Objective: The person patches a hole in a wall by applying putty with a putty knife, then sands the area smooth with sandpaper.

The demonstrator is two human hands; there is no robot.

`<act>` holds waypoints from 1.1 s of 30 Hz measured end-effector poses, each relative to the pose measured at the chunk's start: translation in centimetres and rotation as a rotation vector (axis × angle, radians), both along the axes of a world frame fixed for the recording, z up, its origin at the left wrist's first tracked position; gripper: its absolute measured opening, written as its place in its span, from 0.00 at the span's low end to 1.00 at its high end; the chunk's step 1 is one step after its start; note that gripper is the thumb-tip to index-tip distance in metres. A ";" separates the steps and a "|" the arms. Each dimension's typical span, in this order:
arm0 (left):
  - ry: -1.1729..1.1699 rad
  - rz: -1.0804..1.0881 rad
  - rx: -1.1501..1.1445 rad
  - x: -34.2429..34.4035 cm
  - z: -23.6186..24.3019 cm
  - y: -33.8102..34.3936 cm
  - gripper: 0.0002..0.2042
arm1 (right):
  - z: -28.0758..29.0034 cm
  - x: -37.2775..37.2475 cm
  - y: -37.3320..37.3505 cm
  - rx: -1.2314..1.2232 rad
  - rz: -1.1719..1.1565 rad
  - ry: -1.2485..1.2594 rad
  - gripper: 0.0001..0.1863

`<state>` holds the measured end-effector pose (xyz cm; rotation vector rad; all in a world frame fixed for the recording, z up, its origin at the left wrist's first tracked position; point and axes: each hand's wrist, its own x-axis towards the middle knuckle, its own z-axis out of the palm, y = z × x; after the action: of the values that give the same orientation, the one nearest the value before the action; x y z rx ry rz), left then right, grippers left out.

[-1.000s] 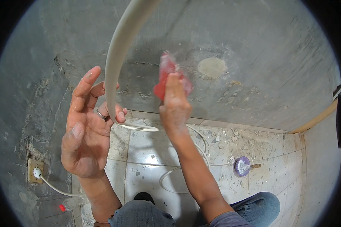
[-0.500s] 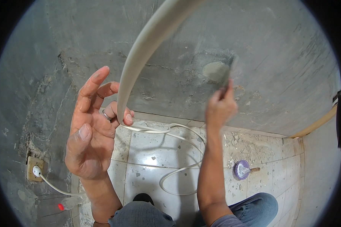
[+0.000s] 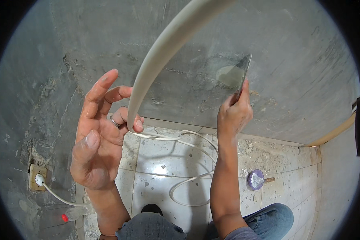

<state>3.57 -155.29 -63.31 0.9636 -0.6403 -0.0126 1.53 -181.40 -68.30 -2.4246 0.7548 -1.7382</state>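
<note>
My right hand (image 3: 235, 114) grips a putty knife (image 3: 245, 74), whose thin blade is seen nearly edge-on. It stands at the right side of a pale patch of filler (image 3: 229, 76) on the grey wall (image 3: 180, 52). A damp, darker area surrounds the patch. My left hand (image 3: 100, 136) is raised with its palm showing. Its thumb and index finger stretch out, while the ringed finger bends. A white cable (image 3: 154, 66) runs in front of those bent fingers; whether they touch it, I cannot tell.
A purple bowl (image 3: 252, 185) with white paste and a wooden-handled tool (image 3: 270, 179) sits on the white tiled floor (image 3: 160, 160). Cable loops (image 3: 188, 180) lie between my arms. At left are a wall socket with a plug (image 3: 39, 179) and a clear bottle with a red cap (image 3: 65, 218).
The putty knife, blurred before, now shows sharply, its blade angled up to the right. My left hand and the cable have shifted slightly to the right in view.
</note>
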 end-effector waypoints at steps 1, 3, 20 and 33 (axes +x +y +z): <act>0.003 -0.003 -0.003 0.0 0.0 0.0 0.45 | -0.1 0.7 0.1 -0.004 0.018 -0.002 0.29; 0.011 -0.005 -0.005 0.1 -0.1 0.0 0.45 | -1.1 2.3 1.1 -0.025 -0.051 0.084 0.31; -0.005 0.021 0.010 -0.1 0.1 -0.3 0.46 | -0.5 -0.6 -2.1 -0.131 -0.002 -0.075 0.25; -0.022 0.015 0.011 -0.3 0.1 -0.9 0.45 | -7.3 1.5 4.2 -0.399 0.240 0.656 0.29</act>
<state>3.30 -156.22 -63.20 0.9800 -0.6541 0.0079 3.00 -177.17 -75.57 -3.2381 0.1187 -1.0744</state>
